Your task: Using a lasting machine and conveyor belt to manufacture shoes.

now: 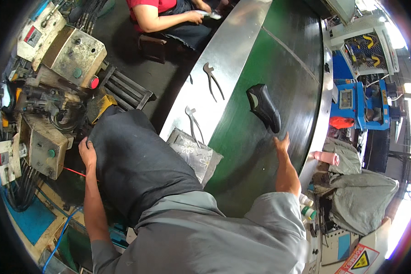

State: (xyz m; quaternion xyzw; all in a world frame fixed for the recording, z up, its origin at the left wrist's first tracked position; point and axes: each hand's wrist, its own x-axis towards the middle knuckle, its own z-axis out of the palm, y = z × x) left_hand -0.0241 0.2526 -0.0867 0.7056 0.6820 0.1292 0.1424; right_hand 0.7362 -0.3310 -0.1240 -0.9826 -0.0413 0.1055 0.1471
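Note:
A black shoe (pixel 266 108) lies on the green conveyor belt (pixel 233 150), its toe pointing toward me. Just short of that toe is my right hand (pixel 282 142), thumb and finger apart, holding nothing I can see. My left hand (pixel 88 154) rests against the side of my knee in dark trousers (pixel 132 155). Its fingers are partly hidden, but the thumb stands off from them. Two pairs of pliers, one farther off (pixel 212 81) and one nearer (pixel 193 123), lie on the metal ledge (pixel 182 96) beside the belt. The nearer pair's handles reach a grey flower-patterned pad (pixel 194 155).
Worn machines with a control box (pixel 73 57) and a red button (pixel 93 82) stand at left, beside a slatted dark stool (pixel 125 91). A co-worker in a red top (pixel 153 9) sits ahead, holding something. Right of the belt are a pink bottle (pixel 326 158) and grey cloth (pixel 360 196).

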